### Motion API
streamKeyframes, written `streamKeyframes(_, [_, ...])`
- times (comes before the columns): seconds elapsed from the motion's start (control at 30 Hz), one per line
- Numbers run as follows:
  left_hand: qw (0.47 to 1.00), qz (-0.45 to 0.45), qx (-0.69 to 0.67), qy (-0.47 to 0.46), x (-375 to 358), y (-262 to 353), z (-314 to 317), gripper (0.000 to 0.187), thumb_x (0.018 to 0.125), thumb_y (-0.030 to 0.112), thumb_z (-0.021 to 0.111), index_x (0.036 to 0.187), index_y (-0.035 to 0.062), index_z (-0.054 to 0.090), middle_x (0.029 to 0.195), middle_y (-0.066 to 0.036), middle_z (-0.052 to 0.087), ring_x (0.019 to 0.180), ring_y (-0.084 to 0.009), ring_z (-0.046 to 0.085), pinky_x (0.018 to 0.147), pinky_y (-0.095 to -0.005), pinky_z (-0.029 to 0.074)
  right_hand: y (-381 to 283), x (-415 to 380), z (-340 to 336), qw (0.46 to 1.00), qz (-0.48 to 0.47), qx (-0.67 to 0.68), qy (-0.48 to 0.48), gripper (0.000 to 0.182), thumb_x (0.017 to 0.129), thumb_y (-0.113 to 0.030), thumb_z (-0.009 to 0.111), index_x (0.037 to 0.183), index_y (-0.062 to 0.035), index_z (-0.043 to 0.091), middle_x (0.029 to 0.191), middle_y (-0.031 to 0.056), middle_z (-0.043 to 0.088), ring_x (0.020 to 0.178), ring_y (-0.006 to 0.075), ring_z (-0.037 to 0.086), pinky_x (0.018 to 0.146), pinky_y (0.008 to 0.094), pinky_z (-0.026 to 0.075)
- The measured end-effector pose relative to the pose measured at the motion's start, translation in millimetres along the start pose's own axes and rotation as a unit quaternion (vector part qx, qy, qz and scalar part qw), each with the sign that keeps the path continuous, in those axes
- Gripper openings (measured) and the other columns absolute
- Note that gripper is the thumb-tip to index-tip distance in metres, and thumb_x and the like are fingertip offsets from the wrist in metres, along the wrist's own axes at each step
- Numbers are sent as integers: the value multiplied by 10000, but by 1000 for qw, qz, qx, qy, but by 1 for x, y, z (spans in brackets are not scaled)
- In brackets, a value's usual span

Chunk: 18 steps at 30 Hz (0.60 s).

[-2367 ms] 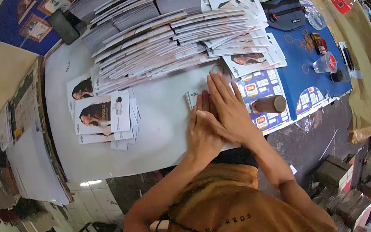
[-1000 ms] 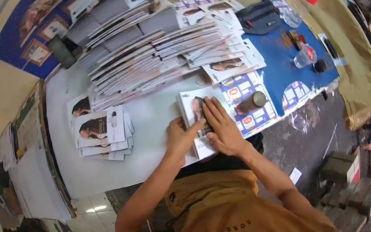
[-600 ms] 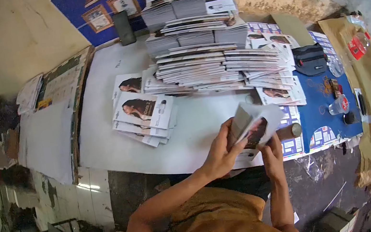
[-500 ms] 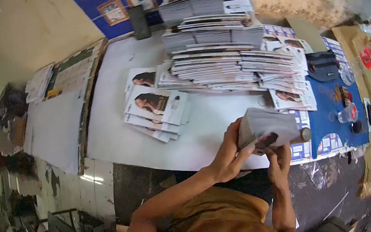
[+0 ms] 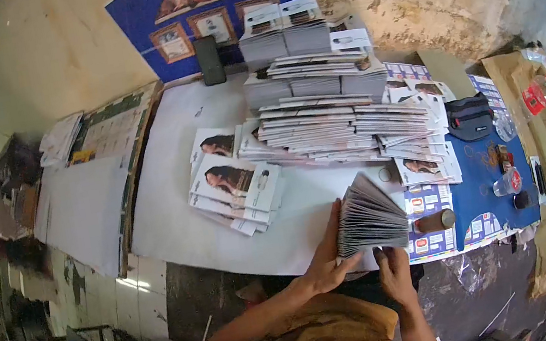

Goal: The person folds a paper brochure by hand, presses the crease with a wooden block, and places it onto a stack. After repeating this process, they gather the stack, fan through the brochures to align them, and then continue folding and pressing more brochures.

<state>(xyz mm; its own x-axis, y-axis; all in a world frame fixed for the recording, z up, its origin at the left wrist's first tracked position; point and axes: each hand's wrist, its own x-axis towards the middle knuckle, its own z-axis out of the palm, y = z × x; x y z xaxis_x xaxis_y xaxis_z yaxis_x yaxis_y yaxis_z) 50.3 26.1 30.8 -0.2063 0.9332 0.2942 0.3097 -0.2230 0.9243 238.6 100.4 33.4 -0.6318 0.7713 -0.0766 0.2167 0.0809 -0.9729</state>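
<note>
A thick bundle of folded printed sheets (image 5: pixel 369 216) stands on edge at the near side of the white table (image 5: pixel 167 180), its leaves fanned toward me. My left hand (image 5: pixel 328 262) grips its left side with fingers spread up the cover. My right hand (image 5: pixel 394 271) holds its lower right corner from below. Both hands are shut on the bundle.
A small pile of leaflets with a woman's portrait (image 5: pixel 236 187) lies left of the bundle. Tall stacks of the same print (image 5: pixel 332 115) fill the back. On the blue sheet at right are a brown cylinder (image 5: pixel 437 221), a plastic cup (image 5: pixel 506 183) and a black pouch (image 5: pixel 470 118).
My hands pressed flat on sheets lying on the table, then lifted the bundle and turned it onto its edge; now its leaves are fanned. The view tilted up toward the wall.
</note>
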Motion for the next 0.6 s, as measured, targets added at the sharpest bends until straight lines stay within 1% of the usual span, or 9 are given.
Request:
streamKeyframes(0.07, [1000, -7, 20, -15, 0, -17, 4, 1069, 871, 268, 708, 1565, -11, -55, 1632, -250, 52, 1521, -357, 91, 1221, -428, 142, 17, 5, 7, 996, -76, 1, 40, 392, 924, 3, 513, 1312, 52, 514, 1268, 237, 592, 1177, 329, 561, 1030, 372, 403])
streamKeyframes(0.13, [998, -4, 64, -13, 0, -30, 2, 1186, 762, 343, 837, 1560, -12, 34, 1586, -257, 159, 1482, -401, 174, 1214, -480, 164, 18, 3, 6, 996, -63, 17, 61, 456, 876, 19, 529, 1330, 45, 497, 1294, 224, 571, 1191, 329, 548, 1042, 365, 392])
streamKeyframes(0.2, [994, 56, 87, 22, 15, -26, -9, 1237, 715, 374, 880, 1558, -8, 59, 1568, -257, 191, 1460, -395, 221, 1209, -477, 190, 2, 10, 4, 992, -70, 48, 88, 518, 818, 37, 535, 1334, 41, 481, 1287, 192, 553, 1198, 299, 536, 1049, 352, 385])
streamKeyframes(0.23, [994, 74, 68, 46, 26, -25, -11, 1285, 666, 371, 918, 1557, -5, 71, 1547, -229, 245, 1432, -354, 274, 1195, -452, 227, 11, 12, -1, 997, -50, 52, 31, 558, 792, 63, 512, 1345, 37, 449, 1274, 175, 531, 1200, 253, 524, 1051, 337, 382])
streamKeyframes(0.33, [994, 57, -64, -65, 42, -31, -17, 1211, 683, 308, 921, 1546, -11, 134, 1481, -183, 348, 1364, -300, 376, 1147, -413, 309, 20, 22, 4, 991, -58, 119, 27, 521, 823, 73, 454, 1342, 33, 442, 1251, 153, 531, 1191, 212, 514, 1041, 324, 390])
streamKeyframes(0.37, [988, -6, -127, -82, 41, -33, -12, 1112, 715, 232, 905, 1534, -10, 193, 1404, -138, 428, 1289, -251, 455, 1083, -380, 379, 10, 22, 10, 976, -13, 217, 27, 505, 847, 79, 395, 1346, 20, 447, 1275, 134, 517, 1200, 198, 505, 1041, 321, 395])
streamKeyframes(0.47, [999, 15, -14, 43, 27, -45, 13, 1005, 750, 182, 876, 1513, -9, 251, 1350, -125, 466, 1252, -241, 491, 1043, -380, 415, 35, 26, 30, 960, -30, 257, 106, 479, 877, 50, 378, 1349, 24, 455, 1293, 115, 511, 1221, 194, 496, 1042, 320, 401])
streamKeyframes(0.53, [996, 69, -1, 49, 22, -36, 11, 1053, 790, 186, 839, 1556, 6, 139, 1434, -161, 428, 1311, -267, 459, 1085, -394, 390, 41, 24, 28, 970, -77, 214, 86, 489, 908, 7, 398, 1395, 52, 415, 1351, 145, 495, 1280, 221, 463, 1093, 344, 357])
streamKeyframes(0.6, [989, 87, -106, 58, 15, -34, 14, 1086, 813, 195, 816, 1574, 12, 64, 1500, -189, 384, 1357, -286, 430, 1117, -401, 364, 50, 21, 27, 978, -62, 185, 75, 492, 939, -25, 409, 1422, 66, 385, 1403, 172, 467, 1318, 247, 435, 1123, 359, 315])
